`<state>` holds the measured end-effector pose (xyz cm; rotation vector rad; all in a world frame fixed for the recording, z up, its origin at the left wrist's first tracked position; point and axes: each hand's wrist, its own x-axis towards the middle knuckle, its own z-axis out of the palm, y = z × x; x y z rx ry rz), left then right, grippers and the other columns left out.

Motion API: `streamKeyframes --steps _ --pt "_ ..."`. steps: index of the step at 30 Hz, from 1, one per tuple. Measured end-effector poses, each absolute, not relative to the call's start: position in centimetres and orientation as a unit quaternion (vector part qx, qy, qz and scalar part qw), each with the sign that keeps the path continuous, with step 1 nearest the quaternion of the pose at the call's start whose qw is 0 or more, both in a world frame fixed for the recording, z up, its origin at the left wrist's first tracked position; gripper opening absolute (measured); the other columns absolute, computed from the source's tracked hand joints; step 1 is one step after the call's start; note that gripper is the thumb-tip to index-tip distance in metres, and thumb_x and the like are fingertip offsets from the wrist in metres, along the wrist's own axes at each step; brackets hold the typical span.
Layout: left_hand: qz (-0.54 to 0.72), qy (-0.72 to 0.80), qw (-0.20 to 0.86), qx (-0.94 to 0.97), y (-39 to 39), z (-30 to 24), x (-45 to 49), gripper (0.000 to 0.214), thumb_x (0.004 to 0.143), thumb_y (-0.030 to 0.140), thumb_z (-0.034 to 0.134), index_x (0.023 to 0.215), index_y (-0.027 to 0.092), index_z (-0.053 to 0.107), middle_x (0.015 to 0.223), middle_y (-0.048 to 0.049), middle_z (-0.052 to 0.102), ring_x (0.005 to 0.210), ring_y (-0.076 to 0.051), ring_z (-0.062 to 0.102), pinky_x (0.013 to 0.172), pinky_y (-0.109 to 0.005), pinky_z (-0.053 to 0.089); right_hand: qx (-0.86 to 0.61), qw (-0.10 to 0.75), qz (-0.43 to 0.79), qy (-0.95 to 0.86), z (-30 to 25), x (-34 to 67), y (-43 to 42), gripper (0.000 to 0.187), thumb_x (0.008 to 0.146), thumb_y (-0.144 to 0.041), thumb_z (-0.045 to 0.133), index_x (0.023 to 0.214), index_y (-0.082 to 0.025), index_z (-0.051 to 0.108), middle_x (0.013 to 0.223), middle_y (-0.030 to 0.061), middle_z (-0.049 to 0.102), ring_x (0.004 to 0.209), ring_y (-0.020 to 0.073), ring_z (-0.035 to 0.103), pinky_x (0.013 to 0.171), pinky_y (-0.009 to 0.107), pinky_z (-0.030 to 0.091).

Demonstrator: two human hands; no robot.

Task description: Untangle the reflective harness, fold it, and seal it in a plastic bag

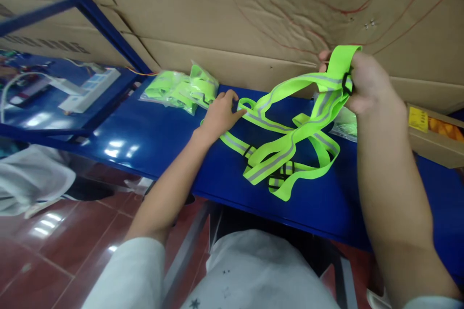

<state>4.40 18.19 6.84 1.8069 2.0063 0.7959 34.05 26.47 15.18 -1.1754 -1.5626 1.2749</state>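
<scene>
A neon-yellow reflective strap harness (290, 139) with grey stripes lies spread on the blue table (152, 139). My right hand (366, 81) is closed on its upper end, by a black buckle, and holds that end lifted above the table. My left hand (221, 113) rests on the table at the harness's left loop, its fingers pinching a strap there. The straps hang and tangle between the two hands.
Bagged neon-yellow harnesses (181, 89) lie at the table's back left. A cardboard wall (253, 19) stands behind. A cardboard box (435, 135) with orange items sits at right. A white power strip (90, 89) lies on the left blue shelf. Red tiled floor is below.
</scene>
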Motion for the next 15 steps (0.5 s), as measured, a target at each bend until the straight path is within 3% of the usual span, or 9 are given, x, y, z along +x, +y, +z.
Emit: streamKeyframes --steps 3,6,8,10,13,15 --pt "0.308 0.711 0.248 0.581 19.3 6.2 4.7 0.027 0.084 0.034 0.087 0.093 0.020 0.066 0.074 -0.0014 0.062 0.077 -0.022 0.060 0.078 -0.032 0.044 -0.463 0.393 0.551 -0.572 14.8 33.9 26.0 0.017 0.097 -0.028 0.049 0.098 -0.023 0.065 0.083 0.0028 0.064 0.063 0.0129 0.055 0.059 0.026 0.050" --pt "0.348 0.694 0.302 0.554 20.9 5.5 5.4 0.032 0.080 0.036 0.090 0.084 0.020 0.063 0.068 0.0005 0.060 0.069 -0.018 0.057 0.069 -0.028 0.041 -0.475 0.353 0.514 -0.621 14.1 34.3 26.3 0.020 0.094 -0.022 0.053 0.104 -0.022 0.071 0.086 0.0042 0.070 0.065 0.0137 0.058 0.059 0.027 0.045" --pt "0.393 0.671 0.346 0.525 21.8 5.3 6.0 0.035 0.079 0.031 0.091 0.094 0.021 0.061 0.067 0.0033 0.059 0.064 -0.015 0.056 0.065 -0.026 0.042 -0.489 0.295 0.407 -0.712 13.5 35.1 26.8 0.026 0.093 -0.020 0.054 0.110 -0.023 0.074 0.097 0.0056 0.076 0.076 0.0171 0.064 0.070 0.030 0.051" --pt "0.439 0.639 0.398 0.490 22.3 5.4 6.4 0.044 0.079 0.028 0.090 0.106 0.023 0.056 0.068 0.0063 0.059 0.061 -0.012 0.056 0.065 -0.025 0.046 -0.491 0.227 0.299 -0.786 13.0 36.4 27.5 0.031 0.088 -0.014 0.058 0.113 -0.024 0.075 0.112 0.0068 0.079 0.096 0.0229 0.070 0.090 0.039 0.056" --pt "0.482 0.586 0.483 0.437 22.3 6.0 6.7 0.055 0.077 0.026 0.090 0.116 0.023 0.050 0.081 0.0040 0.067 0.065 -0.011 0.064 0.070 -0.025 0.055 -0.488 0.156 0.240 -0.824 13.1 38.6 28.0 0.047 0.075 -0.002 0.068 0.115 -0.025 0.077 0.135 0.0102 0.074 0.128 0.0323 0.066 0.116 0.051 0.047" --pt "0.495 0.554 0.529 0.411 22.0 6.5 6.9 0.058 0.077 0.023 0.087 0.121 0.023 0.050 0.093 -0.0006 0.073 0.073 -0.011 0.069 0.073 -0.024 0.057 -0.484 0.153 0.222 -0.833 13.5 39.4 27.7 0.055 0.074 -0.002 0.073 0.124 -0.024 0.076 0.147 0.0126 0.068 0.139 0.0351 0.059 0.123 0.052 0.039"
